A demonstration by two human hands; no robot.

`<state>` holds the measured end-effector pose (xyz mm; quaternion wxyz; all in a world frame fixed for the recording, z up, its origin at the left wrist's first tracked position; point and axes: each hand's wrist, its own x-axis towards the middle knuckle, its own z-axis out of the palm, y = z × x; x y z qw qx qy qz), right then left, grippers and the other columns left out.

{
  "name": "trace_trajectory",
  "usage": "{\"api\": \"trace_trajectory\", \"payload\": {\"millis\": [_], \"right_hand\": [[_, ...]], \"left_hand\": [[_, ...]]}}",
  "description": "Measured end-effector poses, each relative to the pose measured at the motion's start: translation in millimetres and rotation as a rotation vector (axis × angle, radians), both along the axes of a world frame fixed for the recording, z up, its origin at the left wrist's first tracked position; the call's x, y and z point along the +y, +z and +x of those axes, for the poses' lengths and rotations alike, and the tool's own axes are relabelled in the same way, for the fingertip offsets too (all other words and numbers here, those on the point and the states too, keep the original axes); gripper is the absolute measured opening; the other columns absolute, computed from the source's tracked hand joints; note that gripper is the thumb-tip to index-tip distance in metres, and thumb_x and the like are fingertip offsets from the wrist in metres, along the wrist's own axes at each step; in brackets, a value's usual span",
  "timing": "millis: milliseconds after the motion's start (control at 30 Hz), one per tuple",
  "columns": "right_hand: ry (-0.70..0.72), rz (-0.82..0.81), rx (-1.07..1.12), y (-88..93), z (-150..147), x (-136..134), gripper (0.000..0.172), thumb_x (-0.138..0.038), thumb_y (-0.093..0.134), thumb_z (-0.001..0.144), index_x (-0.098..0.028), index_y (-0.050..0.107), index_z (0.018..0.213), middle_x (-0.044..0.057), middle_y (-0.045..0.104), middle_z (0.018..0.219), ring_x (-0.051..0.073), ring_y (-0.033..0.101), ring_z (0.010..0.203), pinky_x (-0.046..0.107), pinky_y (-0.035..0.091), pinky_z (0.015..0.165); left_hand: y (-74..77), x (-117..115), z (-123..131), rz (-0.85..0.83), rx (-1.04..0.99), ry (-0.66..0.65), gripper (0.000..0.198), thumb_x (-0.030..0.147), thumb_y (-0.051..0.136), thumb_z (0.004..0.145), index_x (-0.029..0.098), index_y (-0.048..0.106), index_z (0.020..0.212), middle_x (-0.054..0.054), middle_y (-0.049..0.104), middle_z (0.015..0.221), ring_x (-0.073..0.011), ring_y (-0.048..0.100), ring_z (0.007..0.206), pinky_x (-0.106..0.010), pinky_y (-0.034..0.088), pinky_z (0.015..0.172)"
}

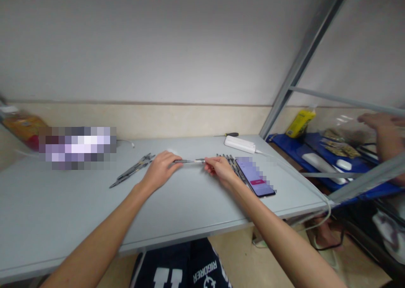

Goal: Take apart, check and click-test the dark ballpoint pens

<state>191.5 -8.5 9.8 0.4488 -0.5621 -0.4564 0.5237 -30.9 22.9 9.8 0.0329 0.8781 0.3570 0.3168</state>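
Observation:
My left hand (163,168) and my right hand (220,169) grip opposite ends of a slim grey pen (191,161), held level just above the desk. Fingers of both hands are closed on it, and they cover its ends. Left of my left hand lies a loose bunch of similar grey and black pens (131,172), slanting on the desk. More such pens (236,166) lie side by side just beyond my right hand, partly hidden by it. A phone (257,178) with a lit, blurred screen rests against their right side.
Behind the phone are a white power strip (239,144) with a cable and a screwdriver (232,134). A pixelated object (79,148) stands at the left. Past the metal bed frame (284,92), another person's arm (387,140) is over a blue surface (284,144) with a yellow bottle (300,122).

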Motion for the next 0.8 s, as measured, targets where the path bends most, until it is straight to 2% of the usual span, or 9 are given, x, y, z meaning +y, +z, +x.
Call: {"api": "trace_trajectory", "payload": {"millis": [100, 167, 233, 300, 400, 500, 600, 667, 800], "right_hand": [[0.034, 0.046, -0.254, 3.0, 1.5, -4.0, 0.030, -0.032, 0.046, 0.083, -0.011, 0.062, 0.069, 0.000, 0.055, 0.052, 0.008, 0.044, 0.045, 0.020, 0.033, 0.047], [0.021, 0.225, -0.615, 7.2, -0.1, -8.7, 0.032, -0.035, 0.045, 0.085, -0.012, 0.065, 0.076, 0.002, 0.059, 0.059, 0.012, 0.051, 0.055, 0.022, 0.037, 0.056], [0.006, 0.462, -0.977, 12.0, -4.5, -14.8, 0.029, -0.038, 0.047, 0.084, -0.015, 0.064, 0.092, 0.006, 0.065, 0.077, 0.016, 0.057, 0.074, 0.026, 0.039, 0.069], [0.096, 0.616, -1.234, 15.5, -11.9, -21.1, 0.034, -0.041, 0.049, 0.084, -0.017, 0.059, 0.105, 0.010, 0.065, 0.097, 0.022, 0.056, 0.094, 0.031, 0.038, 0.082], [0.241, 0.535, -1.469, 13.9, -26.1, -27.8, 0.028, -0.033, 0.040, 0.089, -0.015, 0.059, 0.099, 0.013, 0.067, 0.089, 0.024, 0.061, 0.085, 0.035, 0.039, 0.080], [0.168, 0.385, -1.471, 6.3, -37.8, -28.9, 0.035, -0.028, 0.029, 0.091, -0.012, 0.060, 0.098, 0.016, 0.068, 0.081, 0.023, 0.064, 0.075, 0.031, 0.041, 0.071], [0.088, 0.245, -1.367, 2.6, -41.5, -23.8, 0.037, -0.031, 0.033, 0.089, -0.013, 0.065, 0.091, 0.016, 0.069, 0.085, 0.023, 0.064, 0.077, 0.028, 0.041, 0.065], [0.135, 0.154, -1.245, 5.4, -40.5, -18.5, 0.036, -0.034, 0.038, 0.086, -0.014, 0.068, 0.083, 0.014, 0.070, 0.082, 0.022, 0.064, 0.074, 0.026, 0.040, 0.060], [0.363, 0.058, -1.073, 15.7, -41.9, -14.4, 0.035, -0.038, 0.047, 0.081, -0.013, 0.070, 0.074, 0.012, 0.070, 0.071, 0.020, 0.064, 0.066, 0.023, 0.038, 0.052]], "left_hand": [[0.9, -1.1, -0.2, 0.046, 0.029, 0.003, 0.028, 0.037, 0.045, 0.088, 0.016, 0.064, 0.093, -0.008, 0.066, 0.087, -0.0187, 0.054, 0.085, -0.032, 0.041, 0.079], [0.1, -1.7, 0.8, 0.055, 0.067, 0.017, 0.030, 0.037, 0.043, 0.089, 0.017, 0.064, 0.095, -0.007, 0.066, 0.087, -0.0188, 0.054, 0.085, -0.032, 0.040, 0.079], [-1.1, -2.3, 2.9, 0.056, 0.104, 0.032, 0.031, 0.036, 0.041, 0.090, 0.017, 0.064, 0.096, -0.007, 0.066, 0.086, -0.0188, 0.053, 0.084, -0.033, 0.039, 0.078], [-2.3, -3.4, 6.0, 0.057, 0.128, 0.039, 0.032, 0.036, 0.039, 0.091, 0.017, 0.064, 0.095, -0.007, 0.066, 0.085, -0.0186, 0.053, 0.082, -0.032, 0.038, 0.077], [-2.1, -7.8, 12.0, 0.054, 0.175, 0.033, 0.034, 0.033, 0.034, 0.092, 0.016, 0.063, 0.091, -0.007, 0.066, 0.084, -0.0187, 0.052, 0.082, -0.033, 0.037, 0.077], [1.4, -16.4, 19.0, 0.065, 0.247, 0.087, 0.033, 0.024, 0.029, 0.092, 0.016, 0.061, 0.094, -0.009, 0.063, 0.089, -0.0209, 0.050, 0.088, -0.036, 0.036, 0.079], [5.9, -26.1, 26.2, 0.130, 0.322, 0.123, 0.031, 0.016, 0.038, 0.084, 0.018, 0.055, 0.109, -0.012, 0.057, 0.109, -0.0254, 0.045, 0.105, -0.044, 0.029, 0.090], [7.1, -30.5, 30.5, 0.155, 0.398, 0.126, 0.030, 0.014, 0.041, 0.079, 0.017, 0.056, 0.106, -0.014, 0.056, 0.109, -0.0278, 0.045, 0.105, -0.047, 0.028, 0.091], [2.7, -31.3, 36.1, 0.144, 0.455, 0.183, 0.019, 0.016, 0.042, 0.079, 0.015, 0.060, 0.085, -0.014, 0.062, 0.087, -0.0277, 0.052, 0.092, -0.042, 0.034, 0.081]]}}
